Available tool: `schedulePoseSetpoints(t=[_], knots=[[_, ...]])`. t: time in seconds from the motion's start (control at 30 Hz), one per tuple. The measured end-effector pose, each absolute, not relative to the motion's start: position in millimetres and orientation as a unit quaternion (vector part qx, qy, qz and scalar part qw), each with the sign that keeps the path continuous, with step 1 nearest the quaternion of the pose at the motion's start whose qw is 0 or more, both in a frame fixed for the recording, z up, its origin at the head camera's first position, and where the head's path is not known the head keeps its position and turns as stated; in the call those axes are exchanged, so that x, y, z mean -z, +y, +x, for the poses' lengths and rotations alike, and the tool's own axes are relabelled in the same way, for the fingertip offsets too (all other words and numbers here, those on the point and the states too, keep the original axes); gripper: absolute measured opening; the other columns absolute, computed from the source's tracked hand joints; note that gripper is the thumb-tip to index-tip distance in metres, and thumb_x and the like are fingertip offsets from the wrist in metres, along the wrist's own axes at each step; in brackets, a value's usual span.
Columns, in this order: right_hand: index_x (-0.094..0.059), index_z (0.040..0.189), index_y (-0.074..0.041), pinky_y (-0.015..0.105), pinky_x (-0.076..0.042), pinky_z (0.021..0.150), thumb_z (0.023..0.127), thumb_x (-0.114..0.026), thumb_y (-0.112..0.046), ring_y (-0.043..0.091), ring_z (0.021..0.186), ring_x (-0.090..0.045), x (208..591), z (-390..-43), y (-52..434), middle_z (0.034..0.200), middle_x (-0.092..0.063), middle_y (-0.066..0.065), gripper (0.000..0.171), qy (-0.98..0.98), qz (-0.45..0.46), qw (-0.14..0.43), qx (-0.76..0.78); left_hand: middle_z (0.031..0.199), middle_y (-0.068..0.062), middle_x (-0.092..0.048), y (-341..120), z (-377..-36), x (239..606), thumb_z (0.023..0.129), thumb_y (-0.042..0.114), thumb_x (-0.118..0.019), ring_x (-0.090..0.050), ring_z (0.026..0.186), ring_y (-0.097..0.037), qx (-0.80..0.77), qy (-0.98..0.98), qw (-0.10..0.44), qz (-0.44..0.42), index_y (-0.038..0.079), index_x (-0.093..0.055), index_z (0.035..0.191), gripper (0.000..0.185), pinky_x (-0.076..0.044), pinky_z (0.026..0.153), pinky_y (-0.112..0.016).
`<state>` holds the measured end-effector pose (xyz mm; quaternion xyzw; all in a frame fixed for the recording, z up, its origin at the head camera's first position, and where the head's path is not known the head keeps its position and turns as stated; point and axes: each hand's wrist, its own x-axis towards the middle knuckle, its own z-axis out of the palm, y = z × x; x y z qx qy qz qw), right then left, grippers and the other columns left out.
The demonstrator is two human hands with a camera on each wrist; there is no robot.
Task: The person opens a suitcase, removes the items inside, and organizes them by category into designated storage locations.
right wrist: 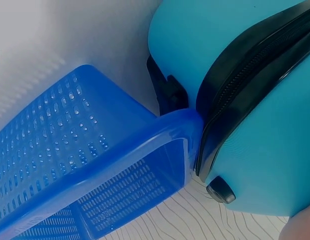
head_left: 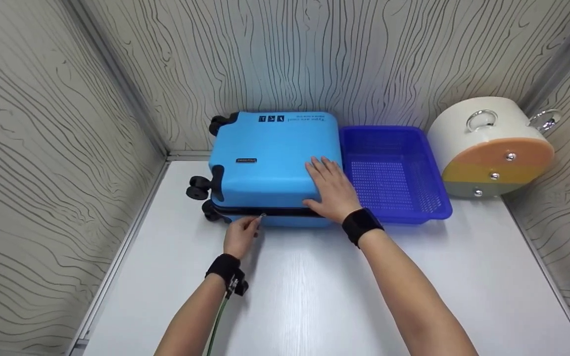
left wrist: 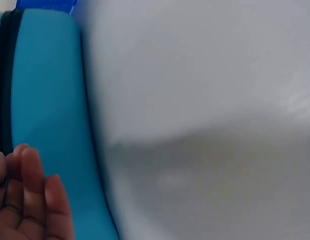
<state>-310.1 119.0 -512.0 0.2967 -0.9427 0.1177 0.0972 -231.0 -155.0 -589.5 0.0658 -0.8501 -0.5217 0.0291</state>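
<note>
A light blue suitcase [head_left: 275, 143] lies flat on the white table, its black wheels [head_left: 198, 188] toward the left. Along its near side runs a black zipper [head_left: 290, 211]; the right wrist view shows the zipper's teeth [right wrist: 235, 85] meshed around a corner. My left hand [head_left: 240, 237] pinches the small metal zipper pull [head_left: 262, 215] near the wheel end. In the left wrist view only a bit of that pull shows between thumb and fingers [left wrist: 32, 170]. With fingers spread, my right hand [head_left: 334, 190] rests on the suitcase's near right corner.
Right beside the suitcase stands a blue perforated plastic basket [head_left: 436, 198], its rim touching or nearly touching the case. Farther right is a rounded white container [head_left: 463, 118] with a striped front and metal handles. Wood-patterned walls [head_left: 285, 54] enclose the table [head_left: 295, 296].
</note>
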Motion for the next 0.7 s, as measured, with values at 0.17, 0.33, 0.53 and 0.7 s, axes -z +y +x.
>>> schedulePoseSetpoints(t=[0.17, 0.33, 0.53, 0.7], knots=[[-0.017, 0.165, -0.012, 0.041, 0.002, 0.125, 0.095, -0.069, -0.052, 0.029, 0.156, -0.008, 511.9, -310.2, 119.3, 0.170, -0.017, 0.010, 0.096, -0.943, 0.296, 0.095, -0.117, 0.097, -0.020, -0.073, -178.1, -230.0, 593.9, 0.106, 0.017, -0.058, -0.065, 0.074, -0.018, 0.529, -0.844, 0.038, 0.081, -0.004, -0.074, 0.111, 0.028, -0.050, 0.064, -0.029], [-0.017, 0.165, -0.011, 0.040, 0.003, 0.125, 0.095, -0.069, -0.052, 0.029, 0.157, -0.008, 511.8, -309.7, 119.7, 0.170, -0.018, 0.011, 0.096, -0.944, 0.294, 0.095, -0.113, 0.093, -0.019, -0.072, -201.7, -229.6, 599.4, 0.105, 0.013, -0.059, -0.065, 0.070, -0.017, 0.560, -0.818, 0.063, 0.120, -0.008, -0.073, 0.111, 0.026, -0.048, 0.061, -0.024], [-0.019, 0.165, -0.011, 0.040, 0.003, 0.125, 0.095, -0.070, -0.053, 0.029, 0.156, -0.009, 510.4, -309.0, 119.2, 0.169, -0.019, 0.011, 0.096, -0.946, 0.290, 0.096, -0.113, 0.099, -0.023, -0.074, -226.3, -231.6, 599.6, 0.101, 0.012, -0.066, -0.070, 0.077, -0.026, 0.616, -0.761, 0.104, 0.178, -0.005, -0.076, 0.110, 0.022, -0.055, 0.067, -0.025], [-0.020, 0.164, -0.011, 0.041, 0.001, 0.125, 0.094, -0.071, -0.052, 0.031, 0.156, -0.010, 511.5, -309.8, 118.4, 0.169, -0.020, 0.012, 0.096, -0.943, 0.294, 0.102, -0.115, 0.097, -0.017, -0.075, -241.2, -235.6, 598.1, 0.099, 0.013, -0.070, -0.071, 0.081, -0.028, 0.630, -0.735, 0.124, 0.216, -0.003, -0.076, 0.110, 0.021, -0.058, 0.073, -0.032]])
